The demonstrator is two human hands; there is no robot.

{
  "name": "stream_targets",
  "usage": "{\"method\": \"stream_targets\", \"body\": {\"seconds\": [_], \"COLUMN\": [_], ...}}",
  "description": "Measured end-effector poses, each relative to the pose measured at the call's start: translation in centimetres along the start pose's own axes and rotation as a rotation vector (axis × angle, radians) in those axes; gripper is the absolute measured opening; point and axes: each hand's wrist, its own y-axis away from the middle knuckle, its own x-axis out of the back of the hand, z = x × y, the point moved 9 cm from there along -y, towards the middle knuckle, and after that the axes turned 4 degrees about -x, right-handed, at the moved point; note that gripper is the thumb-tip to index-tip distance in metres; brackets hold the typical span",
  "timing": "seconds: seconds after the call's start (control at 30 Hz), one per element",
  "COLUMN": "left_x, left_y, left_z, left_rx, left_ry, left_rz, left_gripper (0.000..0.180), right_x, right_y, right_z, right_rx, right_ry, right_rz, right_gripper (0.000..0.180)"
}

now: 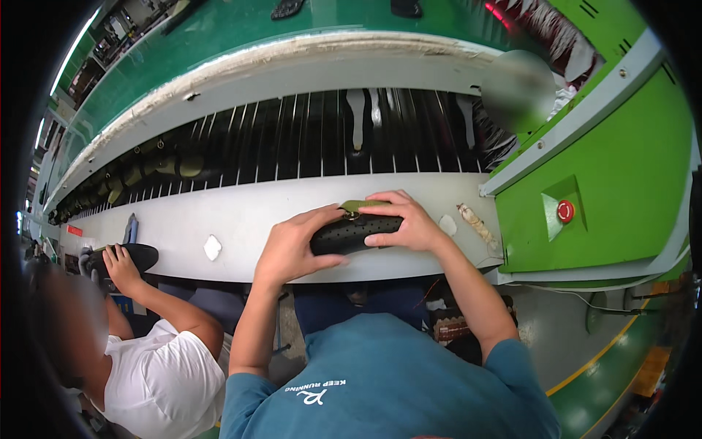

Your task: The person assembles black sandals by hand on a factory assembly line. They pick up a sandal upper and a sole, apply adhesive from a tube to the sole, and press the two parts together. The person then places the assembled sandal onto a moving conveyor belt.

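Teal short-sleeved fabric T-shirt (424, 380) is nearest, low in the head view. Past it, black rounded shoe with a dotted surface (344, 235), held between both hands over the near part of a long flat white ledge (256, 208); can't tell if it touches down. Left hand (292, 245) curls round its left end, fingertips on top by a small round metal fitting (352, 215), thumb laid along the near side. Right hand (415, 225) grips the right end, fingers over an olive-green strap-like part (362, 205), thumb pressed to the near dotted face. Probably light, foamy or rubbery, some give, not fragile; smooth black skin could slip a bit, though the dots, if holes, may help. Strap-like part looks softer, likely to flex, so best hold is the firmer sides at both ends, not strap or fitting. Also on ledge: flat white irregular scrap (213, 247) left, small pale oval piece (447, 224) and cream wrapped-looking roll (477, 225) right. Black slatted conveyor (292, 139) behind.
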Motion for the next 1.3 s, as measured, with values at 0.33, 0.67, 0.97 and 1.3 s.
{"method": "stream_targets", "body": {"seconds": [0.33,0.67,0.97,1.3], "left_x": [7.2,1.9,-0.8,0.6], "left_y": [1.3,-5.4,-6.2,-5.6], "left_z": [3.2,10.2,10.6,10.8], "left_rx": [0.011,-0.412,-0.349,-0.326], "left_ry": [0.204,0.389,0.605,0.533], "left_rz": [0.173,0.769,0.507,0.551], "left_gripper": [0.060,0.042,0.067,0.062], "right_x": [2.4,8.6,9.3,9.1], "right_y": [0.9,1.9,4.1,3.8], "right_z": [-5.4,-14.0,-14.1,-15.2], "right_rx": [0.133,0.294,0.225,0.205], "right_ry": [-0.247,-0.529,-0.420,-0.459], "right_rz": [0.145,0.488,0.516,0.606], "right_gripper": [0.101,0.081,0.046,0.037]}}
